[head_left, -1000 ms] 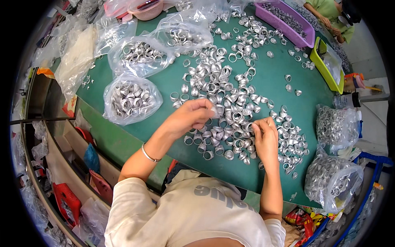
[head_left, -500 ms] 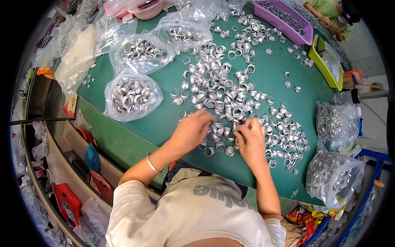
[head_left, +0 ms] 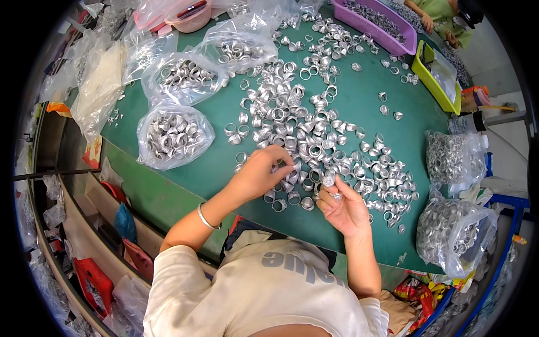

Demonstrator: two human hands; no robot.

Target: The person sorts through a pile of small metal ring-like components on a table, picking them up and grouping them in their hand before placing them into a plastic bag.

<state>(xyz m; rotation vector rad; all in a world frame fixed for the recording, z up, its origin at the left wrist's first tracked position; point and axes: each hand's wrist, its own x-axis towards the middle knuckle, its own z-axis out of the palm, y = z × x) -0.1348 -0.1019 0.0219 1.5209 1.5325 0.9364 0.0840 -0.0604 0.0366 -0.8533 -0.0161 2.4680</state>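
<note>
Silver-coloured metal rings (head_left: 289,112) lie in a loose heap over the middle of the green table (head_left: 370,78). My right hand (head_left: 343,209), palm turned up, pinches a ring (head_left: 329,180) between thumb and finger at the heap's near side. Another ring (head_left: 336,196) rests against its curled fingers. Over the heap's near left part, my left hand (head_left: 263,175) has thumb and forefinger brought together. Whatever sits at those fingertips is too small to tell from the rings behind it.
Left of the heap stand open clear plastic bags of rings (head_left: 175,135). A purple basket (head_left: 412,48) and a yellow-green tray (head_left: 457,106) sit at the far right. Filled bags (head_left: 455,236) line the right edge. Another person (head_left: 449,22) is at the far right.
My right hand has turned palm up and lifted a ring from the heap. My left hand has shifted slightly, its fingers now drawn together. The whole view has swung a little.
</note>
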